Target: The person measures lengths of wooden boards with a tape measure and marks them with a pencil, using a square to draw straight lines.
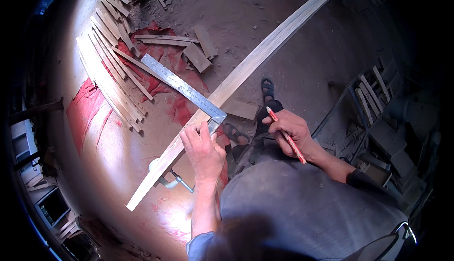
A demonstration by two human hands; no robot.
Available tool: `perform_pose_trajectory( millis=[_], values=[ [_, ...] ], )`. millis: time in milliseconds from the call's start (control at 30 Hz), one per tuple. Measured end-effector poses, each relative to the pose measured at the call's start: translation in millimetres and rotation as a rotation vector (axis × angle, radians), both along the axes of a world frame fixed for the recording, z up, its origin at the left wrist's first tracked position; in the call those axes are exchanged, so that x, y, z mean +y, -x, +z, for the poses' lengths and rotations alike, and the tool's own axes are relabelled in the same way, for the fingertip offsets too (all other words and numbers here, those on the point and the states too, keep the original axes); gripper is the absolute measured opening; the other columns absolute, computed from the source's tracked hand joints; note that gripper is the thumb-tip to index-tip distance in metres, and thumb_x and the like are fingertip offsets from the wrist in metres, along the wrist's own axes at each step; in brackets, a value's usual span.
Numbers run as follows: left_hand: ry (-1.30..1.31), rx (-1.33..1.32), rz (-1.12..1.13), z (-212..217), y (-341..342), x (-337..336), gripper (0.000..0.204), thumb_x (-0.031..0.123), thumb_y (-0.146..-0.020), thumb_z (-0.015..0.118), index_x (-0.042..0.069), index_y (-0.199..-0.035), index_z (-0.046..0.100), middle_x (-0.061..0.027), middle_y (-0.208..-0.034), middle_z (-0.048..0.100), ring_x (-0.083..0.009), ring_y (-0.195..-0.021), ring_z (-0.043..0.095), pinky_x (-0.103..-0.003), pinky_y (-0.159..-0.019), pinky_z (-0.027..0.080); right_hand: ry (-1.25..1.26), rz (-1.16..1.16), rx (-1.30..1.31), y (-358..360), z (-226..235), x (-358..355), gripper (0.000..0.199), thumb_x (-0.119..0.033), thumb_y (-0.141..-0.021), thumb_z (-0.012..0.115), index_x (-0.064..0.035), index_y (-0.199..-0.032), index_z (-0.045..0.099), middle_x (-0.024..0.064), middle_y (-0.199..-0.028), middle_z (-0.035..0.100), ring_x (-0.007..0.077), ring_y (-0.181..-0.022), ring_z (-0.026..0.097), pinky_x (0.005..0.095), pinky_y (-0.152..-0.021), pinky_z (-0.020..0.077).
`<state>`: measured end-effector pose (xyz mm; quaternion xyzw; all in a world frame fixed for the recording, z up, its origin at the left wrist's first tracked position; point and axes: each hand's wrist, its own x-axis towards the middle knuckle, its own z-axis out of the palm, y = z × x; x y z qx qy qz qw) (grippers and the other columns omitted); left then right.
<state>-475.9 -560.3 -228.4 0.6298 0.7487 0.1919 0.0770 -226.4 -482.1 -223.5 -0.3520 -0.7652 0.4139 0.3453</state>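
A long wooden board (257, 61) runs diagonally in front of me, from the near left up to the far right. Across it lies a metal try square (182, 84), its ruled blade reaching out to the upper left and its stock along the board's edge. My left hand (202, 146) is closed round the stock, with fingers and thumb at the square's corner and the board. In my right hand (292, 131) is a red carpenter's pencil (289, 139), held apart from the board to the right. A C-clamp (176, 179) sits at the board's near end.
Many cut wooden strips (111, 67) lie on a red cloth (90, 107) at the left. Short wood blocks (197, 57) rest beyond the square. At the right stands a rack (371, 95) with wood pieces. My sandalled foot (267, 89) shows below the board.
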Motion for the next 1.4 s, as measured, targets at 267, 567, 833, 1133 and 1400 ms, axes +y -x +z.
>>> perform_pose_trajectory(
  millis=[267,567,833,1133,1400],
  values=[
    [0.08,0.07,-0.046,5,1,11,0.047,0.001,-0.076,0.077,0.001,-0.12,0.061,-0.0146,-0.108,0.05,-0.0348,-0.104,0.05,-0.048,-0.089,0.04,-0.111,0.031,-0.001,12,3,5,0.024,0.011,-0.072,0.068,-0.0063,-0.087,0.062,0.0119,-0.093,0.072,0.0306,-0.087,0.069,0.0401,-0.077,0.0527],
    [0.057,0.171,-0.161,0,7,12,0.049,-0.003,-0.079,0.072,-0.007,-0.126,0.058,-0.0306,-0.149,0.045,-0.0437,-0.109,0.052,-0.052,-0.093,0.046,-0.083,0.105,0.038,32,-7,22,0.021,0.007,-0.074,0.072,-0.0057,-0.089,0.064,0.0098,-0.088,0.068,0.0314,-0.083,0.067,0.0409,-0.074,0.0515],
    [0.051,0.26,-0.242,-6,14,15,0.049,0.0,-0.082,0.07,-0.008,-0.128,0.057,-0.0345,-0.147,0.046,-0.0447,-0.1,0.055,-0.052,-0.086,0.049,-0.07,0.179,0.05,48,-4,30,0.017,-0.013,-0.082,0.076,-0.0061,-0.095,0.068,0.0117,-0.086,0.065,0.032,-0.084,0.065,0.0426,-0.075,0.0501],
    [0.064,0.248,-0.276,-1,15,18,0.052,0.0,-0.08,0.069,-0.006,-0.131,0.058,-0.0381,-0.146,0.046,-0.0428,-0.1,0.055,-0.053,-0.089,0.049,-0.051,0.209,0.028,45,-2,31,0.024,-0.023,-0.088,0.073,-0.0039,-0.103,0.07,0.0146,-0.087,0.066,0.0338,-0.084,0.066,0.0443,-0.076,0.0506],
    [0.119,0.196,-0.284,5,15,18,0.055,-0.002,-0.079,0.069,-0.005,-0.133,0.057,-0.0375,-0.145,0.044,-0.0437,-0.104,0.053,-0.053,-0.093,0.047,0.019,0.076,0.048,48,-10,21,0.022,-0.01,-0.082,0.073,-0.0041,-0.102,0.065,0.0124,-0.08,0.065,0.0331,-0.07,0.066,0.0432,-0.065,0.0507]
  ],
)
